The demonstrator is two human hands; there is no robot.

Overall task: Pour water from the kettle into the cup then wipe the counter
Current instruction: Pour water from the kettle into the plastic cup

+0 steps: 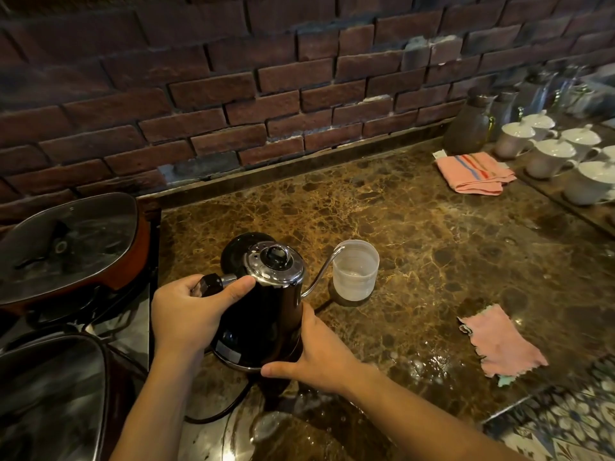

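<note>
I tip the black kettle (pixel 263 314) forward over the brown marbled counter (pixel 432 247), so its chrome lid (pixel 274 266) with the black knob leans toward the brick wall (pixel 233 94). Its thin gooseneck spout (pixel 324 271) curves up and ends just over the rim of the translucent plastic cup (pixel 355 271), which stands upright on the counter just to the right of the kettle. A little clear water lies at the bottom of the cup; I cannot make out a stream from the spout.

My left hand (pixel 186 314) is wrapped around the kettle's black handle (pixel 208 285), thumb stretched along the top toward the lid. My right hand (pixel 312 357) is spread and pressed against the lower side of the kettle near its base, thumb pointing left under the rim, fingers (pixel 307 319) laid up the body.

To the right of the cup, well apart, a pink cloth (pixel 502 344) lies flat near the counter's front edge, with wet patches shining beside it. Farther back, a folded pink striped towel (pixel 476 174) lies near white lidded cups (pixel 549 158) and a dark jug (pixel 469 128). At my left sit 2 glass-lidded pans (pixel 66 247).
</note>
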